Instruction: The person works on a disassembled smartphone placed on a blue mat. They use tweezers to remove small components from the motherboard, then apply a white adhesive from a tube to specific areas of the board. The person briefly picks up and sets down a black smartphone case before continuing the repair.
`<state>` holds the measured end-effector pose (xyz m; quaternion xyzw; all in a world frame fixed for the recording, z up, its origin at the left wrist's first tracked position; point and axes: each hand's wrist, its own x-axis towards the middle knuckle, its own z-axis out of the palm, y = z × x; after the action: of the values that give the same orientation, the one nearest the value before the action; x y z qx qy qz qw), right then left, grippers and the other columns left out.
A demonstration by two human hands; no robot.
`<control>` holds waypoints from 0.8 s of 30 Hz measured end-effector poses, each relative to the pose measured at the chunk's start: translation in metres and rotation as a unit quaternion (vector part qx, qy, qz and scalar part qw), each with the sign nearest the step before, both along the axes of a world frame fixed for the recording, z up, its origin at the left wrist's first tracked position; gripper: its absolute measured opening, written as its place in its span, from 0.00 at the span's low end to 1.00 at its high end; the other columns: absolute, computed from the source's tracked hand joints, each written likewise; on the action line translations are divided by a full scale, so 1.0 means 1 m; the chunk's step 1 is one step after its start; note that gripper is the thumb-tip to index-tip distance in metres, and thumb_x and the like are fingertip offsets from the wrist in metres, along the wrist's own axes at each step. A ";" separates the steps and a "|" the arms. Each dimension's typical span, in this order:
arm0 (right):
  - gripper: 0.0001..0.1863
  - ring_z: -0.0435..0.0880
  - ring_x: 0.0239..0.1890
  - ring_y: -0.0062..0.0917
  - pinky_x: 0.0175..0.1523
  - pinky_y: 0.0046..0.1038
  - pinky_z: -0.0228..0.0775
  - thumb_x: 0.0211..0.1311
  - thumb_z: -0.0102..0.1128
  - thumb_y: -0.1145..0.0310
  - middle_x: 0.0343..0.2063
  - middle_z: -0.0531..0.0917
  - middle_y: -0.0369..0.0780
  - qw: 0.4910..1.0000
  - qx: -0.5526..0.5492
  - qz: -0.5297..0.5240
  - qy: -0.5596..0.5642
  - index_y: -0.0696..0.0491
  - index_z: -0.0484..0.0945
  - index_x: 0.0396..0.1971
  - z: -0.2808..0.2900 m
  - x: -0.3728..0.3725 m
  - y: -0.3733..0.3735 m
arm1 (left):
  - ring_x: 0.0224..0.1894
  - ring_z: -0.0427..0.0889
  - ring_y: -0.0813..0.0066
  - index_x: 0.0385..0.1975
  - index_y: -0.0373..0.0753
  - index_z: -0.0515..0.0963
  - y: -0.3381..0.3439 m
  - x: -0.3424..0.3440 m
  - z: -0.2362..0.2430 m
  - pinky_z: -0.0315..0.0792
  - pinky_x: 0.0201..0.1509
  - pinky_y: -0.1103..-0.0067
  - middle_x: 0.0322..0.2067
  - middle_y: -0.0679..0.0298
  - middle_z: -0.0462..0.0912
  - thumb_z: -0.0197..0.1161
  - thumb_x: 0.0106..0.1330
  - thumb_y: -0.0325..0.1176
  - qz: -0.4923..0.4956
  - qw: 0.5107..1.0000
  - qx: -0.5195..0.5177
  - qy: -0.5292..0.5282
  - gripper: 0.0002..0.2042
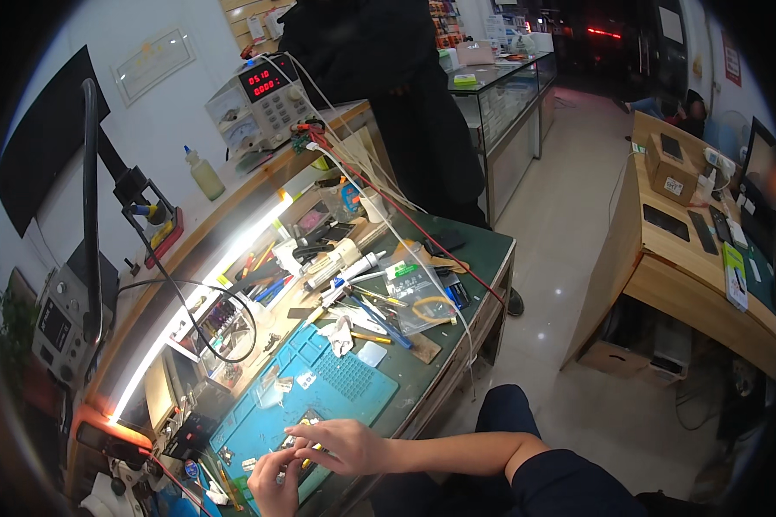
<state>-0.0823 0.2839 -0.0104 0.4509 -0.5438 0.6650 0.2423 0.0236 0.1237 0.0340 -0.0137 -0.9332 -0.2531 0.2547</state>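
Head view, repair bench, seen left to right: a dark monitor (52,142) leans over a grey control unit (65,323), with an orange-edged meter (108,435) lower down and a glowing light tube (203,319) slanting across the bench. At the near end, the seated worker's left hand (276,482) curls with its fingertips drawn together, a small pale piece (249,464) just beside it. The right hand (349,445) meets it, fingers bent over the same spot. From where I stand, I cannot tell what, if anything, is pinched between them. A small dark item (310,417) lies just beyond the right fingers on the blue mat (362,401). The handwork looks under way rather than finished: small pieces lie loose by the fingers, and none appears set aside as complete. How much remains cannot be read. Farther right sit a crumpled white tissue (338,337) and a clear plastic bag (418,302); beyond them, a person in dark clothes (375,52) stands near a glass counter (509,112), opposite a wooden desk (664,276).
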 end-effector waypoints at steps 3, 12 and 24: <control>0.27 0.88 0.31 0.33 0.36 0.32 0.79 0.69 0.66 0.70 0.30 0.86 0.39 1.000 -0.004 0.003 0.004 0.54 0.71 0.66 -0.002 0.001 -0.002 | 0.28 0.82 0.70 0.36 0.34 0.85 -0.001 0.003 0.000 0.74 0.35 0.76 0.29 0.59 0.85 0.72 0.57 0.20 -0.001 1.000 0.008 -0.001 0.08; 0.26 0.88 0.31 0.32 0.37 0.32 0.79 0.69 0.66 0.70 0.31 0.86 0.39 1.000 0.006 0.013 0.009 0.54 0.71 0.66 0.003 0.007 -0.011 | 0.29 0.82 0.69 0.38 0.33 0.84 -0.009 0.011 0.000 0.75 0.35 0.75 0.30 0.59 0.85 0.71 0.58 0.20 0.009 1.000 0.005 0.012 0.09; 0.29 0.86 0.30 0.30 0.35 0.30 0.77 0.64 0.69 0.73 0.31 0.87 0.38 0.992 0.098 -0.025 0.076 0.56 0.74 0.65 0.015 -0.002 -0.038 | 0.41 0.88 0.74 0.48 0.31 0.83 -0.036 0.018 -0.007 0.78 0.46 0.79 0.39 0.58 0.90 0.63 0.66 0.18 -0.011 0.972 0.233 -0.037 0.12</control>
<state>-0.0838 0.2460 0.0044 0.5081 -0.5976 0.5657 0.2545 0.0418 0.0876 0.0270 0.0456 -0.8569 -0.4668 0.2136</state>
